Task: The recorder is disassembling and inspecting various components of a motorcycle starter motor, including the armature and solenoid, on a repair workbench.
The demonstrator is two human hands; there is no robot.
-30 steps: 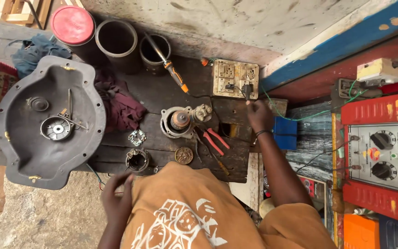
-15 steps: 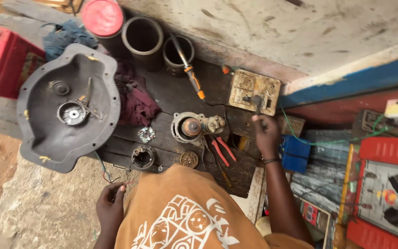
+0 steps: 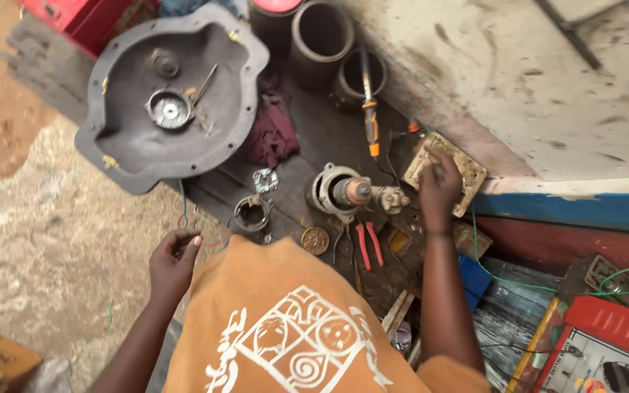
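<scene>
While the person leans over the dark bench, the right hand rests on a tan switch plate and the left hand pinches thin wires.

The right fingers lie curled together on the plate's near edge, which sits at the bench's far side against the pale wall. The left fingers close lightly around the wire ends, just below the grey round housing. Between the hands lie a small motor rotor, red-handled pliers and a metal ring; an orange-handled screwdriver lies beyond.
</scene>
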